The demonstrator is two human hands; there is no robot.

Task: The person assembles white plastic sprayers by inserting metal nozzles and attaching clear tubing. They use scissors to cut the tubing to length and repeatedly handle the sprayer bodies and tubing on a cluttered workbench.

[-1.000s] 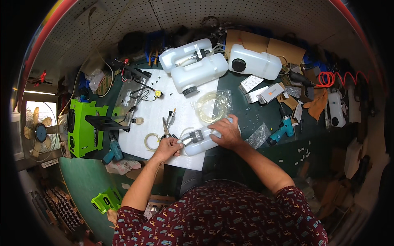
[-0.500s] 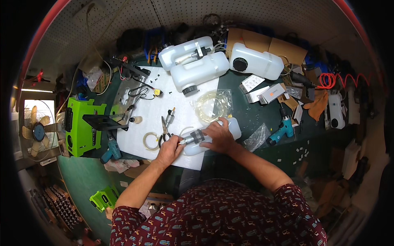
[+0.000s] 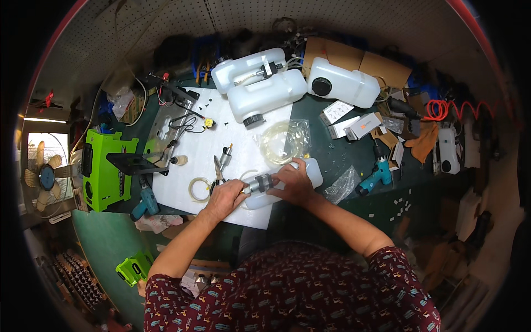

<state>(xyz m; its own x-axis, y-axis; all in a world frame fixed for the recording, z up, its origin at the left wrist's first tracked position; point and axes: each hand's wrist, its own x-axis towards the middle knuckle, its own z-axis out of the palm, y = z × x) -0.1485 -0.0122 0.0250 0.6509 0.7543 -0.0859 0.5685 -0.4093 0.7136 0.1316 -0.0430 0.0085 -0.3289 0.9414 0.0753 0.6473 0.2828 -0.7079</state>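
A silver cylindrical pump with a dark grey band (image 3: 258, 184) lies across a translucent white plastic tank (image 3: 313, 170) at the near edge of the bench. My left hand (image 3: 224, 200) is closed, pinching the pump's left end. At the opposite end, my right hand (image 3: 292, 181) has its thumb and fingers closed round the dark band, its forefinger reaching over the tank. Pliers-like scissors with dark handles (image 3: 218, 172) lie just beyond my left hand, beside a second slim metal pump (image 3: 226, 156). A small coil of clear hose (image 3: 198, 189) sits left of them.
Larger white tanks (image 3: 268, 95) stand at the back, with a bagged hose coil (image 3: 285, 143) before them. White boxes (image 3: 362, 127) and a teal cordless drill (image 3: 378, 176) are at right. A green metal housing (image 3: 110, 169) and a black bracket (image 3: 135, 164) stand at left.
My right hand has drawn its thumb and fingers in closer round the pump's banded end. The pump has tilted up slightly. My left hand keeps its hold, with its knuckles turned further over.
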